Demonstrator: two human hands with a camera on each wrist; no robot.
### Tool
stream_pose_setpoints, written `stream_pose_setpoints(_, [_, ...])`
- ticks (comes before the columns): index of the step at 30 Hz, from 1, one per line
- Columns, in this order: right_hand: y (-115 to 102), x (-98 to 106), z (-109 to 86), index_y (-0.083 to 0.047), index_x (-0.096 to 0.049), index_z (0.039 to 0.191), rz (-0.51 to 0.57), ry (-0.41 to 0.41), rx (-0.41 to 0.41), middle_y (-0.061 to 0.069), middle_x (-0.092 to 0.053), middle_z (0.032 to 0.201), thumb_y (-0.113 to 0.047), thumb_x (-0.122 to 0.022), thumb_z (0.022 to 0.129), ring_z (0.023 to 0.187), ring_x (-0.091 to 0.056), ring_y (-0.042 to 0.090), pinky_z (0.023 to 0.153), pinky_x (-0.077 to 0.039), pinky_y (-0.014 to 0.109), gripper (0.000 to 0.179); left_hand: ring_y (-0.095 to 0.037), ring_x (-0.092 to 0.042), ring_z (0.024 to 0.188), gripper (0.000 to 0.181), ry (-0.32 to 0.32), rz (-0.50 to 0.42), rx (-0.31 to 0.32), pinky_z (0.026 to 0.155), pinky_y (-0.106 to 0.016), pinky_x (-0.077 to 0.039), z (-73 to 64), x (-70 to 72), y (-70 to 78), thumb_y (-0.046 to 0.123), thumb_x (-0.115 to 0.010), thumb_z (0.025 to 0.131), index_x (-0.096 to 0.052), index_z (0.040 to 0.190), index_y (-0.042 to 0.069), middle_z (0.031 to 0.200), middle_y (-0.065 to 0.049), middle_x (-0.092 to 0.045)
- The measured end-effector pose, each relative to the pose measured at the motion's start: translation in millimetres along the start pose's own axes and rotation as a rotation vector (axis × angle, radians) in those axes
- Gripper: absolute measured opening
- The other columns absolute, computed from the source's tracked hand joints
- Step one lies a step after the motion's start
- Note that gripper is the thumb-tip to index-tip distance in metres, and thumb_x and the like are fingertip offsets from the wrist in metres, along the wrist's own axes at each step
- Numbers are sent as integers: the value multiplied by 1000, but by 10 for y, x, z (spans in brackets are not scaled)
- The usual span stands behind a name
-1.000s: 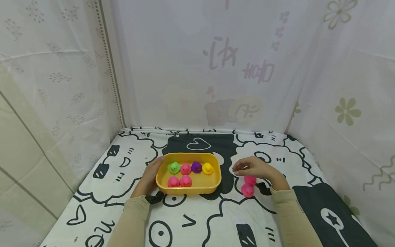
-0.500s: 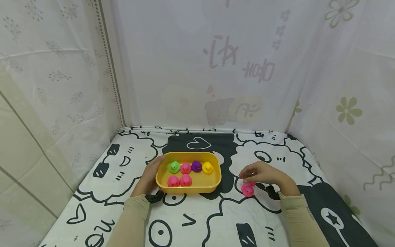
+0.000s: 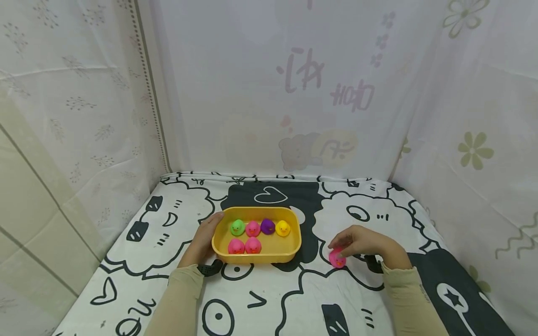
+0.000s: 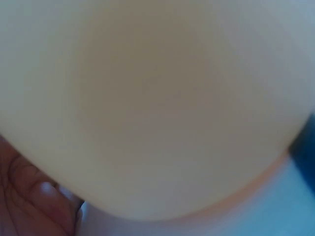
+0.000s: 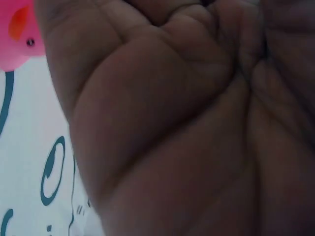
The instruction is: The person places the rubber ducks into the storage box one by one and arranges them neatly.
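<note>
A yellow plastic tray (image 3: 260,259) stands in the middle of the head view with several small toy ducks in it. My left hand (image 3: 206,238) grips its left end at the rim; in the left wrist view the blurred tray wall (image 4: 152,123) covers most of the picture, with fingers (image 4: 39,201) at the lower left. Right of the tray, my right hand (image 3: 363,243) has its thumb and fingers curled down around a pink toy duck (image 3: 336,259). The second pink duck is hidden under this hand. In the right wrist view a pink duck (image 5: 17,34) shows past the palm.
Inside the tray are a green duck (image 3: 237,227), a purple duck (image 3: 267,227), a yellow duck (image 3: 283,228) and several pink ducks (image 3: 253,245). A black-and-white patterned cloth (image 3: 252,303) covers the table. Pale curtains (image 3: 269,93) hang behind and at both sides.
My right hand has moved down and slightly right onto the loose pink ducks, covering the rear one. The left hand and the tray have stayed in place.
</note>
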State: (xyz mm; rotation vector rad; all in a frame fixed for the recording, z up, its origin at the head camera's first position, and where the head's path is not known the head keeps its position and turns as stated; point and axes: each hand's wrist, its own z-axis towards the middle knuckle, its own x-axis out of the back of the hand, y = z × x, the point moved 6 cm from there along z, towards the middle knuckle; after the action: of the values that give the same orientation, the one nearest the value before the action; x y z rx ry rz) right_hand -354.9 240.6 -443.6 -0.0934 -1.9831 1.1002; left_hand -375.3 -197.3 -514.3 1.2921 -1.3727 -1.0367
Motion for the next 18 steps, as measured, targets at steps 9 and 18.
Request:
stream_pose_setpoints(9, [52, -21, -65, -11, -77, 106, 0, 1, -29, 0, -74, 99, -9, -77, 86, 94, -67, 20, 77, -57, 33, 20, -31, -40, 142, 82, -10, -21, 3, 115, -44, -36, -3, -4, -8, 66, -49, 96, -35, 156, 11, 159, -12, -36])
stream_pose_setpoints(18, [3, -60, -86, -11, -76, 106, -46, 17, 17, 0, -72, 102, -9, -78, 86, 99, -66, 21, 82, -57, 28, 20, -32, -40, 142, 81, -17, -16, 4, 115, -45, -36, 9, 0, -4, 65, -48, 97, -33, 157, 12, 160, -12, -34])
